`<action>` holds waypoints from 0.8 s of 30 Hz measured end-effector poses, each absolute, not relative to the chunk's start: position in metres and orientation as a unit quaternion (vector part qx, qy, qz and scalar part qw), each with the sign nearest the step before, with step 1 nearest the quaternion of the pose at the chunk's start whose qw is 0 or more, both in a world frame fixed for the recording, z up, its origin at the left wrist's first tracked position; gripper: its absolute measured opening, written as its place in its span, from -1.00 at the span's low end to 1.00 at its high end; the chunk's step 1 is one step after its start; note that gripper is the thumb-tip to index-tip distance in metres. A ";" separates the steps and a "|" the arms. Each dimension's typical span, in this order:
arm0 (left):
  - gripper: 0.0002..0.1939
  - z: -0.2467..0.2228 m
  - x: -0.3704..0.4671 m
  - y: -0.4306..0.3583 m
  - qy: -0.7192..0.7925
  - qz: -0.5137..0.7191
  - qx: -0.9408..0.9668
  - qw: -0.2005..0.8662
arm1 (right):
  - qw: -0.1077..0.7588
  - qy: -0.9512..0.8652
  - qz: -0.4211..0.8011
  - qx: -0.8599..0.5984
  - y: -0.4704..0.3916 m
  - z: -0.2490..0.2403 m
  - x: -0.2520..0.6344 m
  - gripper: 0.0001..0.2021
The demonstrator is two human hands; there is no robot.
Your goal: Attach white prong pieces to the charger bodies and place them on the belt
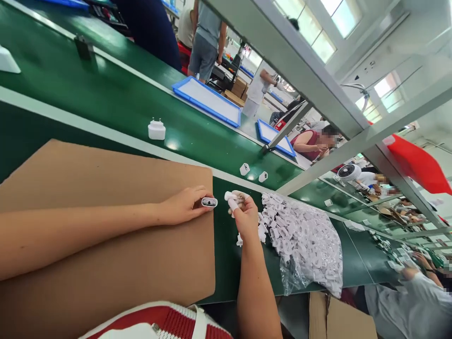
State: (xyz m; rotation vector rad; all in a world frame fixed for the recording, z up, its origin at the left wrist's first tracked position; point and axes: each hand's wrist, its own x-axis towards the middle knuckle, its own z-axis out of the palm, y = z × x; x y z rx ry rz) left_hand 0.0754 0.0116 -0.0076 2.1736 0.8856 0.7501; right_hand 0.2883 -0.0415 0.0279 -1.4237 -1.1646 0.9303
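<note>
My left hand (187, 205) is closed on a white charger housing (209, 202). The housing's open end faces right and shows dark parts inside. White finger covers wrap some fingertips of my right hand (243, 209), which pinches a small white plastic piece (230, 195); its exact shape is partly hidden by the fingers. A small gap lies between the two hands. Just right of my right hand, a large heap of white plastic plug parts (296, 230) spills from a clear plastic bag (294, 275). Brown cardboard (106, 183) lies under my left forearm.
On the green conveyor belt (116, 108) a white charger with two pins (156, 130) stands upright. Two white housings (245, 169) sit farther right. Blue-rimmed trays (208, 101) lie beyond the belt. A metal frame (300, 61) crosses overhead. Co-workers sit along the line at right.
</note>
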 end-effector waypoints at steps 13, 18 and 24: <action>-0.63 -0.027 0.079 0.015 0.322 0.328 0.812 0.359 | 0.302 -0.809 0.002 -0.504 -0.045 0.013 0.267 -0.67; -0.64 -0.028 0.079 0.017 0.316 0.330 0.812 0.363 | 0.283 -0.820 -0.004 -0.497 -0.045 0.018 0.267 -0.66; -0.67 -0.030 0.079 0.018 0.317 0.337 0.807 0.368 | 0.255 -0.823 0.026 -0.506 -0.047 0.020 0.267 -0.65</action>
